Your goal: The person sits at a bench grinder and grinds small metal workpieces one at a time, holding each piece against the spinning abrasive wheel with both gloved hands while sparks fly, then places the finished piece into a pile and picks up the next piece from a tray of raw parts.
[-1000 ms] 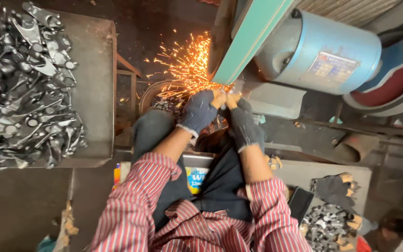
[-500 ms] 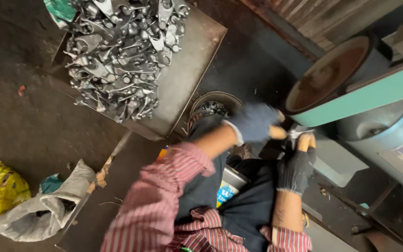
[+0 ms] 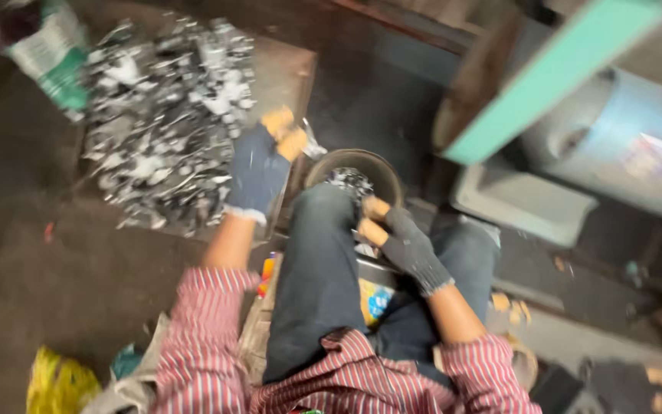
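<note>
Down at your work spot, biggest first: the grinding machine with its teal guard [image 3: 553, 88] and pale blue motor drum [image 3: 622, 138] fills the upper right, and no sparks show at it now, where 1 second ago sparks flew at your fingertips. That means grinding has paused and you are between pieces.

Left of it, the metal table [image 3: 289, 73] carries the heap of shiny metal parts [image 3: 162, 123], blurred by head motion. Your view has swung left toward that heap compared with half a second ago.

Your dark trouser legs [image 3: 319, 284] and red striped sleeves [image 3: 201, 337] fill the bottom centre. Between your knees and the machine sits the round metal bowl [image 3: 381, 172], with a few small metal bits inside.

Your left hand [image 3: 258, 169], in a blue glove with orange fingertips, has left the machine and is stretched to the table edge, right beside the heap. Fingers look curled and a glint shows at their tips, but blur hides it, so whether it is grasping a part you cannot tell.

Your right hand [image 3: 404, 241], in a dark grey glove, hangs just below the bowl rim over your knee, thumb and fingers pinched together; anything between them is too small to make out.

Yellow bag [image 3: 59, 383] lies lower left on the floor.
</note>
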`<action>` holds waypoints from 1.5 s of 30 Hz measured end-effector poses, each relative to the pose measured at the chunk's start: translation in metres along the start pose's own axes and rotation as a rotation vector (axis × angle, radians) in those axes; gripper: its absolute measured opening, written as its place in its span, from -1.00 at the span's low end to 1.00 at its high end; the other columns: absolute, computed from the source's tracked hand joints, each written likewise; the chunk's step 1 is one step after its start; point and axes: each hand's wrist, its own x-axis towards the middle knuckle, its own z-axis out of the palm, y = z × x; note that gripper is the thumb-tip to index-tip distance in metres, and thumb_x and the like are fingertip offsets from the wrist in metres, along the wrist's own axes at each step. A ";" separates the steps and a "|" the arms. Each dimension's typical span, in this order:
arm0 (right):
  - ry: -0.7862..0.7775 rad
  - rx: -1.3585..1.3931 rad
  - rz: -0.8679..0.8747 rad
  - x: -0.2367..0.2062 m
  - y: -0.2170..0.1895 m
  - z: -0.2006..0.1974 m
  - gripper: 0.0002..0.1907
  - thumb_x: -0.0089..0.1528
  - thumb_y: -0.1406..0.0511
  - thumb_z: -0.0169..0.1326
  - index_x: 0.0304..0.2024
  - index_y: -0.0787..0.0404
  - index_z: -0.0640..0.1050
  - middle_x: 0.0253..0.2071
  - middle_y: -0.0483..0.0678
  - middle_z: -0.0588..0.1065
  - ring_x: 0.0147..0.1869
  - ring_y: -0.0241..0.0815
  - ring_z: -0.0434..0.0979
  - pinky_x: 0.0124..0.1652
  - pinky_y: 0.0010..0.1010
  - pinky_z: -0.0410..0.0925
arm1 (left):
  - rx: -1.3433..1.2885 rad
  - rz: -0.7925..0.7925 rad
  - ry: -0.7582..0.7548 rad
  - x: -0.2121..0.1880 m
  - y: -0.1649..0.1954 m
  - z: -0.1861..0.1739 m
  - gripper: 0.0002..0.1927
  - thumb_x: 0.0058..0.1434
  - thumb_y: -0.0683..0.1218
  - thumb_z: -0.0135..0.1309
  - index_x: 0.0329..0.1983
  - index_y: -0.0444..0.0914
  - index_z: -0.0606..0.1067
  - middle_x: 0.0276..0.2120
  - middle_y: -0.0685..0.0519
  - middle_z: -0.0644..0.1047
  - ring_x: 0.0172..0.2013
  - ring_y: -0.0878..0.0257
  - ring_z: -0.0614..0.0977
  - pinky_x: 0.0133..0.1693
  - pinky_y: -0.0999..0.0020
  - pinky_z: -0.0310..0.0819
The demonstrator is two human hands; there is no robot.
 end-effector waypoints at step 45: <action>0.731 0.903 -0.283 0.026 0.056 -0.098 -0.72 0.41 0.24 0.10 0.03 0.34 0.58 -0.18 -0.10 0.57 -0.18 -0.31 0.50 -0.20 -0.49 0.39 | -0.165 -0.249 -0.325 -0.058 0.049 0.288 -0.74 0.40 -0.02 0.09 -0.05 -0.29 0.61 -0.23 -0.15 0.66 -0.22 0.05 0.67 -0.19 0.26 0.51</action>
